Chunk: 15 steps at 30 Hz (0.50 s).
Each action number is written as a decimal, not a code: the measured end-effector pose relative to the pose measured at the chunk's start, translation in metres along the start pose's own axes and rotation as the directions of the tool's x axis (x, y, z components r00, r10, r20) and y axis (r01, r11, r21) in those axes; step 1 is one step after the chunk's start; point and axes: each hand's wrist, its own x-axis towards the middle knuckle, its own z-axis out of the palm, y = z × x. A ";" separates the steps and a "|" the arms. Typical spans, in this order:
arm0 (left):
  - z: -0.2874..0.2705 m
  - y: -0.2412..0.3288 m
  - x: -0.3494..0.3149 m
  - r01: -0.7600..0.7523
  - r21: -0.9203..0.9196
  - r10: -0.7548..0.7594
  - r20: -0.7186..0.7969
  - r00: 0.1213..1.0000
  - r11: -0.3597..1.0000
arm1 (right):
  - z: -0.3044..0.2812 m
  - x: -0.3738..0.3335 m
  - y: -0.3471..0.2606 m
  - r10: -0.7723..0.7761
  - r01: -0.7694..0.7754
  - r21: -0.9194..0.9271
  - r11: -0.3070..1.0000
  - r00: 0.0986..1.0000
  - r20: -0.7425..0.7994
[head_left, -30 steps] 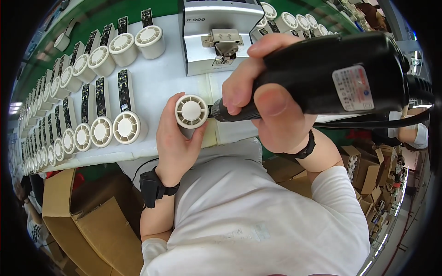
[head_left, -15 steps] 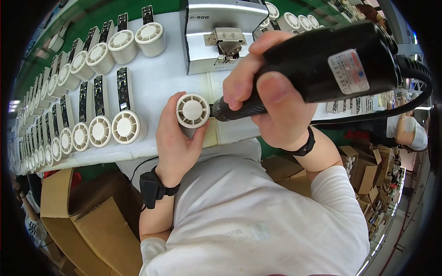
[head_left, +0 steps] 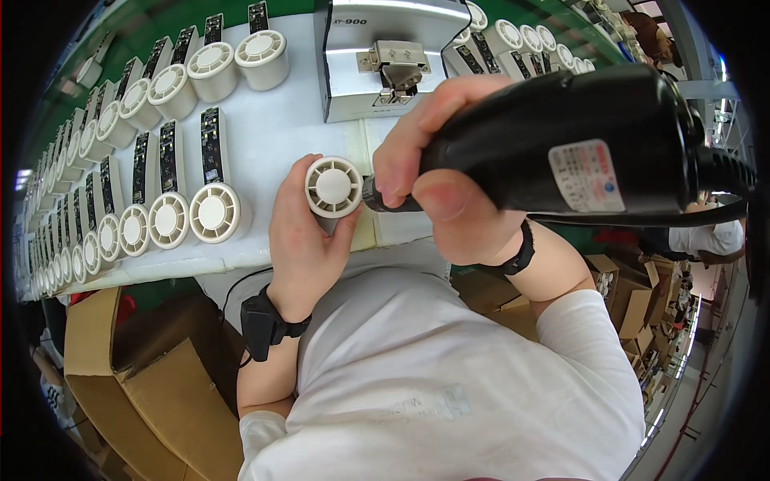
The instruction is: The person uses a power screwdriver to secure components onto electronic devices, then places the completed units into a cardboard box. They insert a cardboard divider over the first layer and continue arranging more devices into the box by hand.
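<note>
Left hand [head_left: 301,240] pinches the white round housing [head_left: 334,187] at the tabletop's near edge, right hand [head_left: 449,180] clamping the black screwdriver [head_left: 561,148], tip touching its right side.

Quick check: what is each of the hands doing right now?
Left hand: closed around a white round vented part.
Right hand: closed around a black electric screwdriver, its tip at the part's side.

Both hands [head_left: 301,240] [head_left: 441,180] clenched (wrists banded), close together
</note>
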 end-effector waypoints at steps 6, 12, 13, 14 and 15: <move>0.000 0.003 -0.001 -0.059 0.009 0.059 -0.013 0.998 0.998 | 0.005 -0.003 0.000 0.092 -0.092 -0.034 0.995 0.996 0.004; 0.006 0.001 -0.001 -0.010 0.019 0.011 -0.017 1.000 1.000 | -0.009 -0.012 -0.005 0.042 -0.043 -0.009 0.999 0.995 -0.085; 0.007 0.001 0.001 -0.020 0.020 0.020 -0.037 0.999 1.000 | -0.017 -0.014 -0.007 -0.035 0.040 0.033 0.999 0.991 -0.126; 0.007 0.002 0.003 -0.040 0.019 0.040 -0.033 0.999 0.999 | -0.024 -0.016 -0.012 -0.111 0.124 0.069 0.990 0.980 -0.168; 0.007 0.002 0.002 -0.038 0.039 0.039 -0.039 0.998 0.999 | -0.034 -0.020 -0.021 -0.182 0.220 0.105 0.970 0.941 -0.286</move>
